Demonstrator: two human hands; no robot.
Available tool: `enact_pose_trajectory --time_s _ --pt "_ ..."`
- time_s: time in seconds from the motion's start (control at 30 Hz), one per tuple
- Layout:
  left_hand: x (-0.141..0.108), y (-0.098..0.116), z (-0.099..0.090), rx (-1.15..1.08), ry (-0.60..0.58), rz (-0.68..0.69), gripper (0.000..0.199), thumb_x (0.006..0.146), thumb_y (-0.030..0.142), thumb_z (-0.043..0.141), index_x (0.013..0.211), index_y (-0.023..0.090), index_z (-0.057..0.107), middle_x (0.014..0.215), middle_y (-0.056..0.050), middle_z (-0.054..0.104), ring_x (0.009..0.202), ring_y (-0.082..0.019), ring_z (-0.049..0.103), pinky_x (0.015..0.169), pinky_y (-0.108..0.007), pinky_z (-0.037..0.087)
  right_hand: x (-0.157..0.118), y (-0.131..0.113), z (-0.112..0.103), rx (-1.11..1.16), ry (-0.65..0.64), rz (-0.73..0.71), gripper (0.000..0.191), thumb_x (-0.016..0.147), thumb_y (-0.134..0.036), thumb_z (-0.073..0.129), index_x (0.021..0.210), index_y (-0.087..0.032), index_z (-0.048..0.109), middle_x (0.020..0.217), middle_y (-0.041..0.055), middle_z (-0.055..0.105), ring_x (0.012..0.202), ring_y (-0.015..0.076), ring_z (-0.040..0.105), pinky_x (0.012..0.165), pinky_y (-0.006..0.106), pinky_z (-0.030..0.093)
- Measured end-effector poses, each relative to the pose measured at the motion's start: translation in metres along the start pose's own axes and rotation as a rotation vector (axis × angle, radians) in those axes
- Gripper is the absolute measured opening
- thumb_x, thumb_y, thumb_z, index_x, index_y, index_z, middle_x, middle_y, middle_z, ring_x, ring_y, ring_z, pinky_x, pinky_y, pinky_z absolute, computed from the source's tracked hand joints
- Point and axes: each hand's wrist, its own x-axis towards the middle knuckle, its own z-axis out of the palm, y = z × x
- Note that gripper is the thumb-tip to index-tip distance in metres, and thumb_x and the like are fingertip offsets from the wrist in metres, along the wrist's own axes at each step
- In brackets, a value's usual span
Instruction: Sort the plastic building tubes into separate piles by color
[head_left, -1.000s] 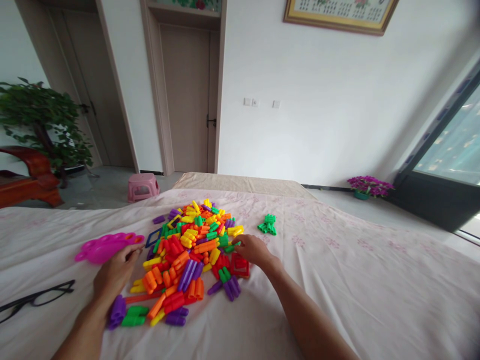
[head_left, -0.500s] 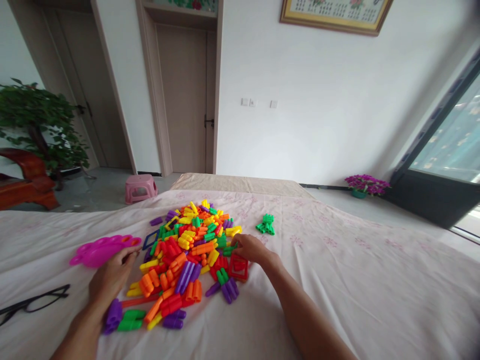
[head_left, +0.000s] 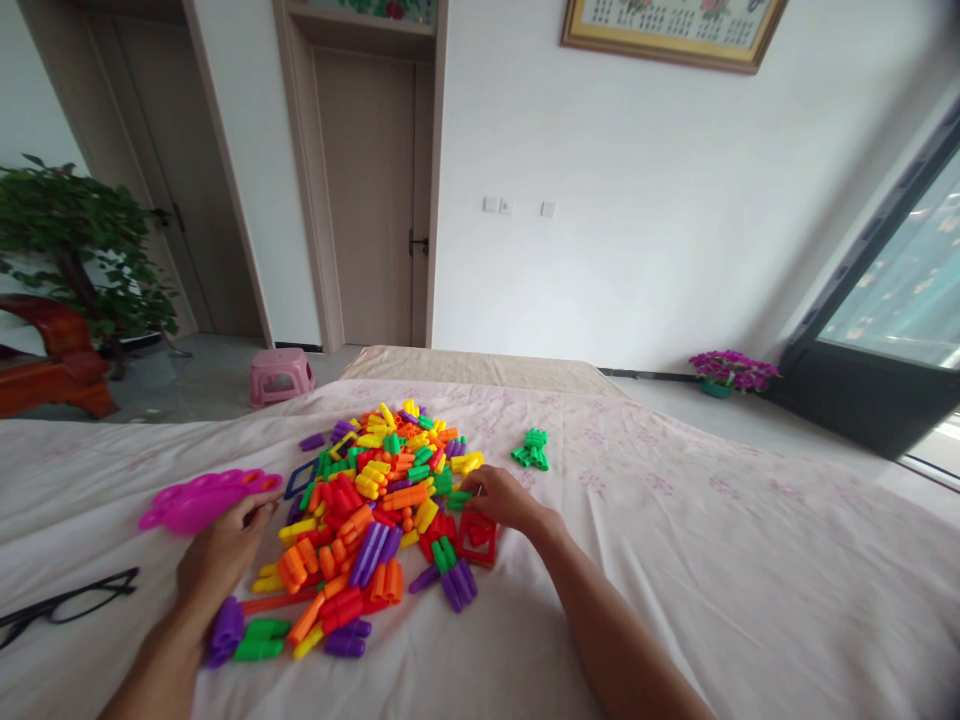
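A heap of plastic building blocks (head_left: 367, 485) in orange, red, yellow, green and purple lies on the cloth. At the heap's right edge, my right hand (head_left: 499, 497) pinches a green building block (head_left: 459, 499); a red square frame (head_left: 478, 538) lies just below its fingers. My left hand (head_left: 229, 545) rests left of the heap with fingers curled together, by the edge of a pink scalloped tray (head_left: 199, 503). What those fingers hold, if anything, is hidden. A blue square frame (head_left: 301, 480) lies near their tips. Apart on the right sits a joined green block cluster (head_left: 532, 450).
Black eyeglasses (head_left: 71, 605) lie on the patterned tablecloth (head_left: 720, 590) at the left. Beyond the table stand a pink stool (head_left: 282, 376), a leafy plant (head_left: 71, 240), a wooden chair (head_left: 56, 360) and a pot of purple flowers (head_left: 731, 370).
Almost nothing differs. My right hand's fingers have shifted very slightly at the green block; my left hand stays in place.
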Motion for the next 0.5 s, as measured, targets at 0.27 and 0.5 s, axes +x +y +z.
enact_pose_trajectory --time_s 0.27,0.5 --pt "0.0 0.0 0.001 -0.014 0.008 0.005 0.047 0.089 0.053 0.045 0.119 0.028 0.071 0.114 -0.007 0.076 0.103 -0.028 0.07 0.077 -0.031 0.051 -0.004 0.041 -0.027 -0.024 0.418 0.304 0.026 0.085 -0.035 0.06 0.099 -0.017 0.073 0.084 0.0044 0.071 0.076 0.0182 0.064 0.067 0.025 0.042" --pt "0.001 0.001 0.0 0.018 -0.022 -0.021 0.049 0.09 0.054 0.041 0.123 0.029 0.069 0.118 -0.006 0.074 0.103 -0.028 0.069 0.078 -0.033 0.05 -0.019 0.075 -0.046 -0.042 0.614 0.569 0.038 0.087 -0.039 0.052 0.114 -0.018 0.07 0.1 0.0099 0.074 0.092 0.0239 0.069 0.074 0.029 0.047"
